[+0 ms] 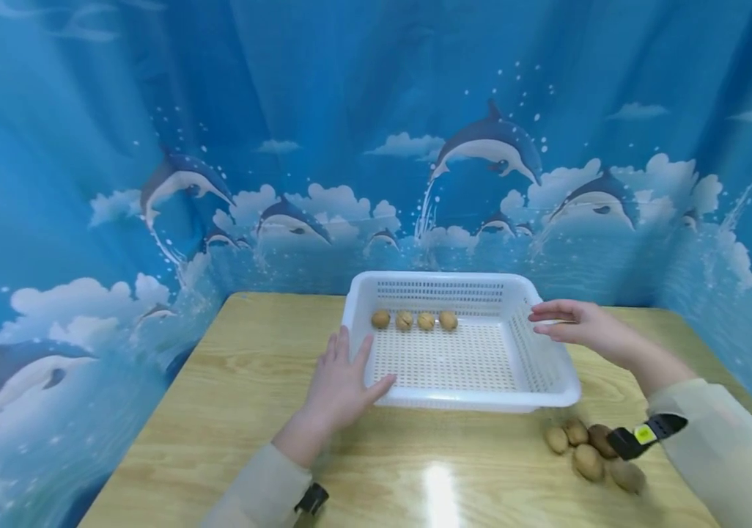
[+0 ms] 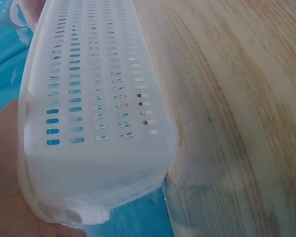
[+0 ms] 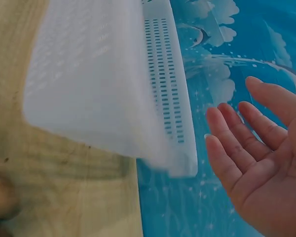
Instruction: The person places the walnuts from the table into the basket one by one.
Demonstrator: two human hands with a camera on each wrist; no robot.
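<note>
A white plastic basket with slotted walls stands on the table. Several walnuts lie in a row along its far inner side, towards the left. My left hand rests at the basket's front left corner, fingers spread and thumb over the front rim. In the left wrist view, part of that hand shows along the rim. Just by the right rim is my right hand, its fingers loosely bent. The right wrist view shows this hand apart from the basket, palm bare, holding nothing.
More walnuts lie in a loose group on the wooden table, off the basket's front right corner and beside my right sleeve. Behind the table hangs a blue curtain printed with dolphins.
</note>
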